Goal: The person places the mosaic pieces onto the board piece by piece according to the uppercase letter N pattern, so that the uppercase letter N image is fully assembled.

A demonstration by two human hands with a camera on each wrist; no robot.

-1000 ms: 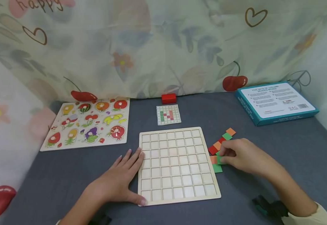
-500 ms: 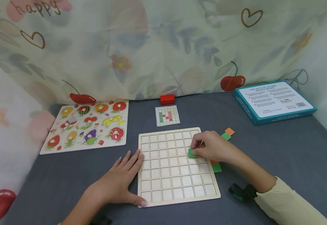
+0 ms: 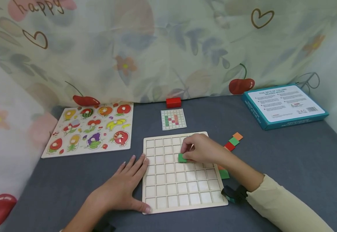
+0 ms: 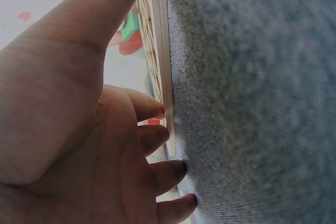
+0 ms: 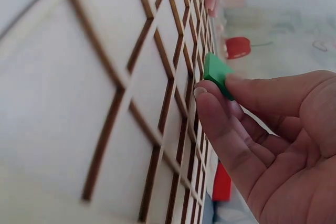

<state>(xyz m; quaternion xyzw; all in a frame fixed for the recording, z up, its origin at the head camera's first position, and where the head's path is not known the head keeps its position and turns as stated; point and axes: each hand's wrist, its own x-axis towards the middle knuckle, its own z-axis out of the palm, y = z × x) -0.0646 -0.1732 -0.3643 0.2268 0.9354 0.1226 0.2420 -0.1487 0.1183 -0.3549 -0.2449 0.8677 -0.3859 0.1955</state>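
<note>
A wooden grid board with square cells lies in the middle of the table. My right hand is over its upper part and pinches a green square tile between thumb and finger; the right wrist view shows the tile tilted, close to the grid. My left hand rests at the board's left edge, fingers spread, the thumb on the lower left corner. More tiles lie along the board's right side: an orange tile, a green tile and a red tile, others partly hidden by my right arm.
A small pattern card lies behind the board, with a red block beyond it by the curtain. At the left is a fruit puzzle board. A blue-edged box lies at the back right.
My right hand has carried the green tile from the pile at the right leftward over the board. My left hand has stayed at the board's edge.
</note>
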